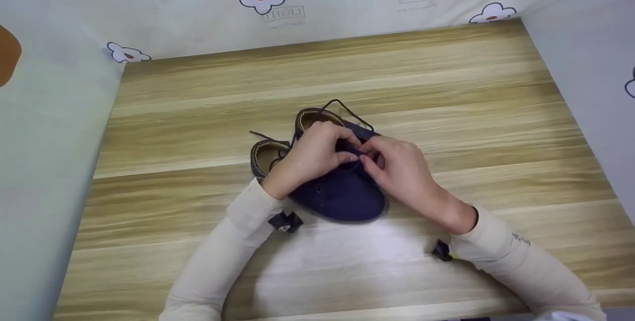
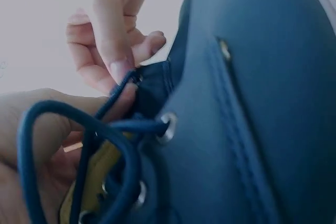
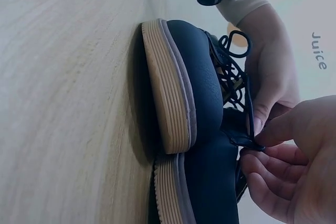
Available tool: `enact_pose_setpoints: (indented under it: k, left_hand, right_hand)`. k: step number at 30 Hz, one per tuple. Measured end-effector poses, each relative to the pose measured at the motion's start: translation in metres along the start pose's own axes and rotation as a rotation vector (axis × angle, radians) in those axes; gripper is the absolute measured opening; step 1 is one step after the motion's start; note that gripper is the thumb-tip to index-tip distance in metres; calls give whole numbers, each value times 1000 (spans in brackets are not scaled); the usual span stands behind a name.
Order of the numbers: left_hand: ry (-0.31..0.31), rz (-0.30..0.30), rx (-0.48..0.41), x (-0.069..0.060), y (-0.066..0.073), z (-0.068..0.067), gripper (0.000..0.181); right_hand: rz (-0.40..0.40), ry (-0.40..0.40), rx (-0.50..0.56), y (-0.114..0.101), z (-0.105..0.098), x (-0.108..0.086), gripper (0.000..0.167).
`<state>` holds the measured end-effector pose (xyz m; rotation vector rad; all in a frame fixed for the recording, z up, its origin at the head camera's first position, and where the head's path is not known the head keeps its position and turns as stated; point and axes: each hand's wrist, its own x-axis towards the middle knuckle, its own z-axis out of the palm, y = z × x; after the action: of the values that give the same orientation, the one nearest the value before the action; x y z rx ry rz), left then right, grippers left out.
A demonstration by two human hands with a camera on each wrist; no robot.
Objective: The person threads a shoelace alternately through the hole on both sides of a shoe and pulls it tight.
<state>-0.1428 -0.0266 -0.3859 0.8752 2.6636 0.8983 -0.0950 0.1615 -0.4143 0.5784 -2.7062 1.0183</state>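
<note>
Two dark blue lace-up shoes stand side by side, toes toward the person. The nearer shoe (image 1: 342, 199) has its laces threaded through metal eyelets, with a loose loop of lace (image 2: 58, 106). The farther shoe (image 3: 210, 182) is partly hidden behind the hands. At its eyelet flap, my left hand (image 1: 317, 155) pinches a dark shoelace (image 2: 100, 113) between thumb and fingers, reaching across the nearer shoe. From the other side, my right hand (image 1: 404, 169) pinches the same lace at the flap edge. The fingertips of both hands nearly meet there.
The shoes stand on a wood-grain table (image 1: 198, 241). A pale flower-print sheet (image 1: 198, 8) rises along its back and sides. Loose lace ends (image 1: 349, 110) stick out past the heels. A small black device (image 1: 286, 222) hangs at the left cuff, another (image 1: 440, 250) at the right.
</note>
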Motion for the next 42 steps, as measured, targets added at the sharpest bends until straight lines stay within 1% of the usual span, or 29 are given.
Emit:
enact_pose_setpoints:
  k: [3, 5, 6, 8, 9, 14, 17, 20, 23, 25, 27, 28, 30, 31, 32, 34, 36, 37, 39, 41, 42]
  left_hand:
    - [-21, -47, -117, 0, 1, -2, 20]
    - [-13, -69, -212, 0, 2, -4, 20]
    - [2, -74, -265, 0, 3, -5, 20]
    - [61, -72, -358, 1, 4, -6, 18]
    - [99, -68, -408, 1, 4, -6, 17]
    - [300, -12, -606, 1, 10, -7, 15]
    - [389, 58, -728, -2, 16, -10, 14]
    - [440, 168, -874, -6, 23, -17, 13]
    - [462, 285, -1001, -12, 31, -25, 10]
    - [466, 358, -1062, -16, 35, -31, 11]
    - [472, 418, -1098, -22, 39, -37, 11]
    - [472, 441, -1103, -24, 41, -40, 9]
    - [482, 463, -1069, -26, 43, -44, 10]
    - [490, 458, -1037, -26, 43, -45, 12]
    - [500, 444, -993, -25, 42, -45, 13]
    - [515, 383, -863, -22, 37, -42, 14]
    - [505, 310, -685, -17, 30, -38, 13]
    - [488, 277, -574, -14, 26, -35, 15]
    - [426, 222, -338, -10, 19, -30, 20]
    - [344, 195, -125, -7, 13, -26, 27]
    - [308, 190, -34, -5, 11, -25, 30]
  right_hand:
    - [-9, 10, -6, 1, 1, 0, 6]
    - [-18, 13, -14, 1, 1, 0, 5]
    - [-22, 14, -19, 1, 1, -1, 5]
    - [-25, 16, -24, 1, 1, -1, 5]
    - [-26, 14, -23, 1, 1, -1, 4]
    - [-11, -3, -18, 0, 1, 0, 4]
    - [-11, -6, -21, 0, 1, 0, 4]
    - [-15, 4, -24, 0, 1, 0, 4]
    - [-19, 13, -27, 0, 1, 0, 5]
    - [-19, 14, -28, 0, 1, 0, 5]
    - [-19, 12, -30, 0, 1, 0, 5]
    - [-20, 11, -31, 0, 1, 0, 5]
    - [-18, 10, -33, 1, 1, -1, 5]
    - [-18, 10, -33, 1, 0, -1, 5]
    - [-17, 11, -31, 1, 0, -1, 4]
    - [-18, 11, -27, 1, 0, -1, 4]
    - [-19, 8, -26, 1, 0, -1, 4]
    - [-21, 7, -27, 1, 0, -1, 4]
    - [-25, 6, -33, 1, 0, -1, 4]
    - [-27, 9, -39, 1, 1, -1, 4]
    - [-29, 11, -39, 1, 0, -1, 5]
